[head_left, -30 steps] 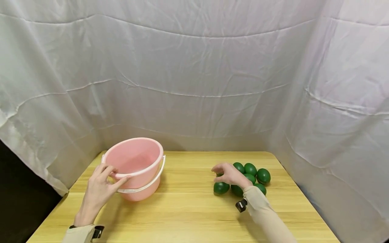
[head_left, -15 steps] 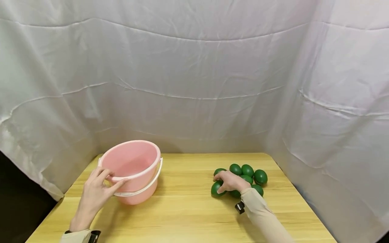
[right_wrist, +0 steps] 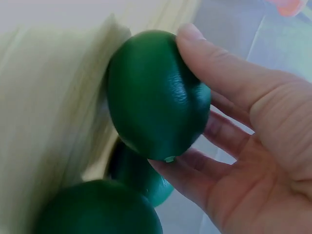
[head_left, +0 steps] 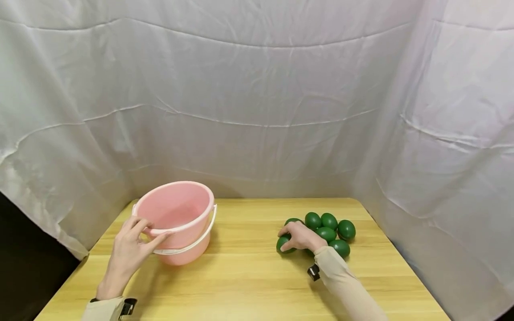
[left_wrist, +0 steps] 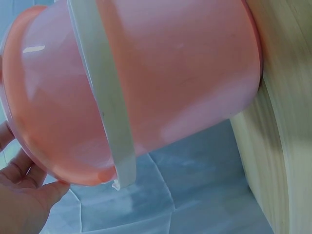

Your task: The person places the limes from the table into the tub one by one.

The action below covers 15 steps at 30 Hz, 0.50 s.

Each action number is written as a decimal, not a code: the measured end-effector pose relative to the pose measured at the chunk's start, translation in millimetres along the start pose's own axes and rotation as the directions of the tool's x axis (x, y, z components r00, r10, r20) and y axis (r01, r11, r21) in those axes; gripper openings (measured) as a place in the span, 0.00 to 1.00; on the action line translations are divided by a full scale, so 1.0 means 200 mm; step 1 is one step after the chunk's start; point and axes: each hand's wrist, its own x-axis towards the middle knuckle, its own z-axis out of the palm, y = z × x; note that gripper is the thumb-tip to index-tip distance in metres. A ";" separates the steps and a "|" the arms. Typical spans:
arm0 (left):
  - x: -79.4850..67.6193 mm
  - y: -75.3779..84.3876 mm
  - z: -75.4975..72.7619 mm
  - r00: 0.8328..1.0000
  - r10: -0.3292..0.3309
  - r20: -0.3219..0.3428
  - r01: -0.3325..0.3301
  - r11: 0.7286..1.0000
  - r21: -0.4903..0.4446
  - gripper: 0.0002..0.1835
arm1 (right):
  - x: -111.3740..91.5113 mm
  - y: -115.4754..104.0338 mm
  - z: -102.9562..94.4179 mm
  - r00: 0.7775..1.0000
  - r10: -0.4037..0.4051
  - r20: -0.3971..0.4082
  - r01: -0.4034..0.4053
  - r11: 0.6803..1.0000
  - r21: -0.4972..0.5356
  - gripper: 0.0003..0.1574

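Note:
A pink bucket [head_left: 192, 234] with a white handle [head_left: 201, 240] stands at the left of the table. My left hand [head_left: 130, 249] pinches its near rim, the thumb outside and fingers over the edge; the left wrist view shows fingers [left_wrist: 24, 170] at the rim. At the right, my right hand [head_left: 303, 236] grips a smooth dark green avocado [right_wrist: 156, 92] with a small pale stem end. Thumb and fingers curl round it, close to the wooden surface. Several more avocados [head_left: 339, 248] lie around and partly under this hand, two of them just below the held one in the right wrist view.
A light wooden table [head_left: 241, 276] lies under everything. Pale grey cloth [head_left: 257, 147] hangs behind and along both sides. A dark area [head_left: 28, 267] shows past the table's left edge. A wrist camera [head_left: 313, 272] sits on the right sleeve.
My right hand has come down a little to the left and closed round the front left avocado, which has shifted slightly. My left hand keeps its hold on the bucket's rim.

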 end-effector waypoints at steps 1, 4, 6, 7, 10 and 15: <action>0.00 0.00 0.00 1.000 -0.002 0.001 0.002 1.000 0.002 0.22 | 0.00 0.00 0.01 1.000 -0.004 -0.008 0.004 1.000 0.003 0.28; 0.00 0.00 0.00 1.000 -0.001 -0.007 0.001 1.000 -0.002 0.22 | 0.02 -0.01 0.03 1.000 -0.007 -0.021 0.007 1.000 -0.001 0.30; 0.00 0.00 0.01 1.000 -0.002 -0.010 0.002 1.000 -0.006 0.22 | 0.02 -0.02 0.04 0.999 0.006 -0.034 -0.006 1.000 0.001 0.32; 0.00 0.00 0.01 1.000 -0.004 -0.009 0.004 1.000 -0.007 0.22 | 0.02 -0.02 0.05 0.999 0.016 -0.040 -0.016 1.000 0.003 0.32; 0.00 0.00 0.01 1.000 -0.010 -0.007 0.010 1.000 -0.005 0.22 | 0.03 -0.02 0.06 0.998 0.030 -0.052 -0.030 1.000 -0.003 0.33; 0.00 0.00 0.01 1.000 -0.016 -0.008 0.016 1.000 0.001 0.22 | 0.03 -0.03 0.09 0.997 0.038 -0.066 -0.037 0.999 0.014 0.32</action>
